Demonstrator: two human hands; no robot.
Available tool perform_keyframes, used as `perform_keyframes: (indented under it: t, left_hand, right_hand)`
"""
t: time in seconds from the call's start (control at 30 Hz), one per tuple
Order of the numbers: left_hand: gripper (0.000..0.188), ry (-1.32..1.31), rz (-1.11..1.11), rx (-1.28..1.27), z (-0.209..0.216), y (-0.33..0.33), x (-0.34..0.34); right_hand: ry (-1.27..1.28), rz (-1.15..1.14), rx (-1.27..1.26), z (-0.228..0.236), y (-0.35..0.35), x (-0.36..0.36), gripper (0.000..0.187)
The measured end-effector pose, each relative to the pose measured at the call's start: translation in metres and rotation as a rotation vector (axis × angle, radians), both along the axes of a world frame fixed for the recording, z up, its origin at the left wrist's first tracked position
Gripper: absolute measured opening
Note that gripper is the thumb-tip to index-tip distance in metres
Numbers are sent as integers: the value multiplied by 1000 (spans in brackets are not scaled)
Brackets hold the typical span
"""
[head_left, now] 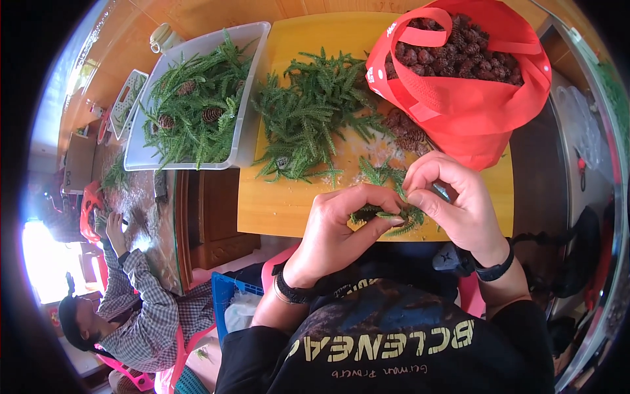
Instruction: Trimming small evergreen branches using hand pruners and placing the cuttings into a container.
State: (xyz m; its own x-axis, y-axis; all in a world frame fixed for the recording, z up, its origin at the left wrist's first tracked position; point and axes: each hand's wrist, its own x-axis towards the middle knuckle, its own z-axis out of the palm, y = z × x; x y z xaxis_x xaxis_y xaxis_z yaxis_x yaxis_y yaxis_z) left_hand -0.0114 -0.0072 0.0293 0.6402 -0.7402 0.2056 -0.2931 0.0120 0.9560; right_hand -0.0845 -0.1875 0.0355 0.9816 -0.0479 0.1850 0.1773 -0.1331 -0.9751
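Near the front edge of the yellow table, my left hand (348, 223) pinches a green artificial pine sprig (410, 218) between thumb and fingers. My right hand (456, 203) is closed on the sprig's upper part, thumb and index finger pressed together; exactly what lies between those fingertips is hidden. Just beyond the hands lies another bit of greenery (374, 172). A large heap of pine sprigs (315, 111) spreads over the middle of the table. Several brown pine cones (408, 134) lie beside it, near my right hand.
A red bag (485, 125) full of brown pine cones (459, 56) stands at the back right. At left, a translucent plastic bin (197, 162) holds sprigs with cones. A co-worker in a checked shirt (147, 328) sits at another table (154, 230). A blue crate (226, 292) stands below.
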Motion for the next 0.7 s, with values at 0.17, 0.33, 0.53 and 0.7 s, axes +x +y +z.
perform_keyframes:
  t: [0.17,0.33,0.53,0.7]
  left_hand:
    - [17,-12,-4,-38,-2,0,1]
    - [18,23,38,-41,-2,-1,-1]
    - [19,-57,31,-29,1,-4,-2]
    - [15,93,-24,-86,-11,0,3]
  right_hand:
    - [42,89,4,7,-4,-3,12]
    - [143,101,194,4,0,-9,16]
    - [57,120,274,-7,-2,-10,14]
    - [161,-12,141,6,-11,-17,22]
